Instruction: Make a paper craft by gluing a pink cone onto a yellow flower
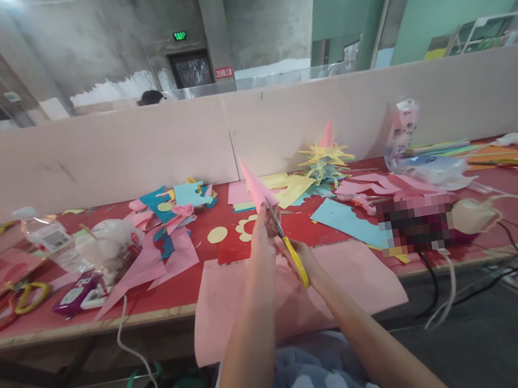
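My left hand (264, 222) is closed on the lower part of a pink paper cone (254, 185), whose tip points up and slightly left. In my right hand (301, 256) is a pair of scissors (292, 255) with yellow handles; its blades reach up to the cone's lower edge beside my left fingers. Whether the blades are parted I cannot make out. Beneath both hands a large pink sheet (351, 278) hangs over the table's front edge. Just beyond it lie a red sheet (231, 251), a cream flower-shaped cutout (243, 229) and a cream oval piece (217, 235).
Behind stands a layered paper piece with a pink cone top (326, 154). Paper scraps (170, 254) lie at left, near a plastic bottle (47, 237), a purple power strip (76, 295) and other scissors (32, 297). A light blue sheet (349, 222) and a white charger (471, 216) with cables are at right.
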`<state>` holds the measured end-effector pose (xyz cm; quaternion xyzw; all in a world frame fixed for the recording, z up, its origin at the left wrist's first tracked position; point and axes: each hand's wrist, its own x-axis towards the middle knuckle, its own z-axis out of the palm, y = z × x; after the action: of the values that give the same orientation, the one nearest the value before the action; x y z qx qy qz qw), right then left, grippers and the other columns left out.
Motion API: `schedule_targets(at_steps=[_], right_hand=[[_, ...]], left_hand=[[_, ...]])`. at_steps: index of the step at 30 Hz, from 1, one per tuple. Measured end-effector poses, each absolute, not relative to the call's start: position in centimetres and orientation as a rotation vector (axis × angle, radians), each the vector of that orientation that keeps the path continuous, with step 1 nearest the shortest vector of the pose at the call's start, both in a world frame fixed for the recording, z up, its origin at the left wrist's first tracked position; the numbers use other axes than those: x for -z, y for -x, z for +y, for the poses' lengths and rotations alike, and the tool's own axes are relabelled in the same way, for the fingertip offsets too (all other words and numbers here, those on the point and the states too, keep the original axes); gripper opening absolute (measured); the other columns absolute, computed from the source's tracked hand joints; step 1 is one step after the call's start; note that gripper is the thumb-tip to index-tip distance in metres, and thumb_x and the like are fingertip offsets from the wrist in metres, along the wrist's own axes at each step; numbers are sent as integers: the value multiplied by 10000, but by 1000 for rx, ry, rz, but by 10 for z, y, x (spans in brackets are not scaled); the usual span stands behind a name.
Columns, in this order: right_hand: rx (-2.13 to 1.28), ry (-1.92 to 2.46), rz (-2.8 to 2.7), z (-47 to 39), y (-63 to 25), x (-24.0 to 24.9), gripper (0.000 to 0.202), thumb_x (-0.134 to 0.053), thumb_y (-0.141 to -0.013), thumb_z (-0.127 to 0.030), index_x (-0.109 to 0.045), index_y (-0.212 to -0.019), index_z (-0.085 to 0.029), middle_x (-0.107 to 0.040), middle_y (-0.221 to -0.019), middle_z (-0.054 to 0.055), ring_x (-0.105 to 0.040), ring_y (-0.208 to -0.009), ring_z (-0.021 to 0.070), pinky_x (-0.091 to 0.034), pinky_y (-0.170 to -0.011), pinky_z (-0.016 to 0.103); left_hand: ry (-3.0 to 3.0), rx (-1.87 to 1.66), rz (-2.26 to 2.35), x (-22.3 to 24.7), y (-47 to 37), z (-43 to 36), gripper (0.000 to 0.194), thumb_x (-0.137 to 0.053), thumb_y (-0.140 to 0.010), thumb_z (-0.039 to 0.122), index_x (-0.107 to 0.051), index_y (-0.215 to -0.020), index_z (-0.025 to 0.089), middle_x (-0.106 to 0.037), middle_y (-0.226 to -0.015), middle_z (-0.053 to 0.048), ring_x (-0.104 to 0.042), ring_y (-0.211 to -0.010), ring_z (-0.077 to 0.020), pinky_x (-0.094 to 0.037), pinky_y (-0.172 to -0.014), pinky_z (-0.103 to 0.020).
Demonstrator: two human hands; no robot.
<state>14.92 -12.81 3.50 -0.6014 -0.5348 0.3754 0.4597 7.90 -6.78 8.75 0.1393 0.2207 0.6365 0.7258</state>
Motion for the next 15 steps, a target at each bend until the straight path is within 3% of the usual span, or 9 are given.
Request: schedule_targets(at_steps=[7, 15], right_hand=[[-844, 1419, -1426, -127, -148, -33, 425, -431, -741, -594, -485, -638, -186, -355, -406, -61, -376, -395, 91, -295, -398, 198], [-839, 1430, -1453, -129, -146, -40, 425, -438, -732, -604, -480, -637, -192, -340, -395, -65, -368, -411, 102, -289, -431, 218]], left_hand=[[-263, -1440, 462, -93, -76, -67, 124, -588, -791, 261, -645, -751, 158, -682, -748, -19, -658, -819, -127, -459, -919, -251], [-232, -1510, 417, -95, -71, -64, 129, -565, -809, 248, -632, -731, 168, -684, -790, -19, -626, -952, -144, -468, -916, -262]])
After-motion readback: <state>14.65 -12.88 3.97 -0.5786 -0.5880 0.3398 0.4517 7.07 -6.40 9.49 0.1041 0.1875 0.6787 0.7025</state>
